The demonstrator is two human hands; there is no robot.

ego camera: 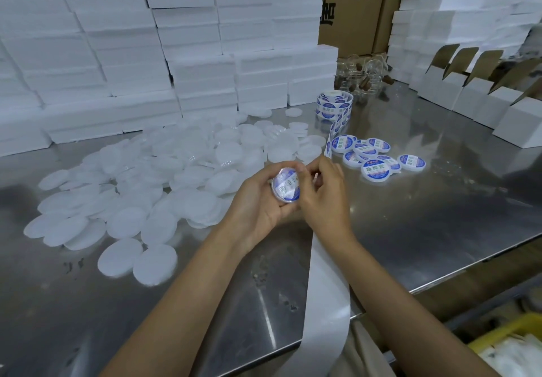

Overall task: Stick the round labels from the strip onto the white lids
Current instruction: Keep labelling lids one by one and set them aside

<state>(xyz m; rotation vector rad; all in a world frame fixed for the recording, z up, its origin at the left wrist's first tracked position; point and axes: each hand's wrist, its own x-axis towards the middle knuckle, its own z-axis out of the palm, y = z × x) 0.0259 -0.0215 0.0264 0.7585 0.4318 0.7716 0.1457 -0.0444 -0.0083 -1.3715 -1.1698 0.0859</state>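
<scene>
Early days, by the look of it: about eight labelled lids [378, 153] lie in a small group right of the hands, while a big heap of bare lids [164, 183] waits on the table [440, 200]. The left hand [264, 203] cups one lid [286, 184], fingers curled under its rim, label on its face. The right hand [322, 189] curls just beside it, thumb at its edge, apparently pressing the label; the strip [325, 297] trails below from the roll [334, 107]

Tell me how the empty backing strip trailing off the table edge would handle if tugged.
The backing strip probably handles floppy: it drapes over the table edge and bends. It looks thin and light, so a tug should slide it easily on the smooth steel. It may tear if jerked, since the right hand holds it.
</scene>
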